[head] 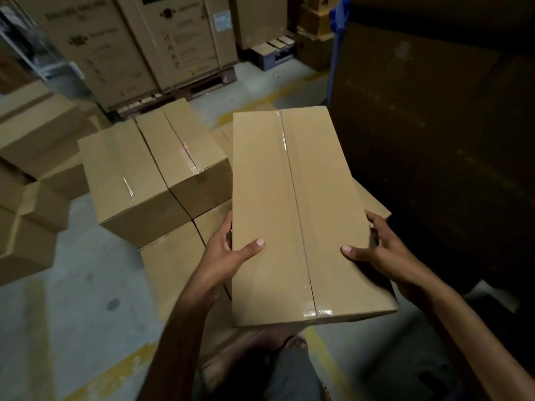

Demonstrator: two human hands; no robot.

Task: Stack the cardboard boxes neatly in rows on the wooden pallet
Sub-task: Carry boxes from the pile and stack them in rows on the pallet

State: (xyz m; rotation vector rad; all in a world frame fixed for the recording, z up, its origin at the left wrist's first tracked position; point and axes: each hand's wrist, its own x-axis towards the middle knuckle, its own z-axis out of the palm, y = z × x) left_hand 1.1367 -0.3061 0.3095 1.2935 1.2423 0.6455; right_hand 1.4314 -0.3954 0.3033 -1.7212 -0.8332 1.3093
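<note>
A long taped cardboard box (301,215) is held up in front of me, its long axis pointing away. My left hand (228,256) grips its left edge with the thumb on top. On the box's right edge my right hand (376,250) holds the same way. Below and to the left, two boxes (150,175) stand side by side on a lower layer of boxes (173,267). The pallet under that stack is hidden.
More boxes (31,180) are piled at the left. Tall printed cartons (139,44) stand on a pallet (202,85) at the back. A large dark carton wall (434,140) fills the right. Grey floor with yellow lines (72,314) lies at the lower left.
</note>
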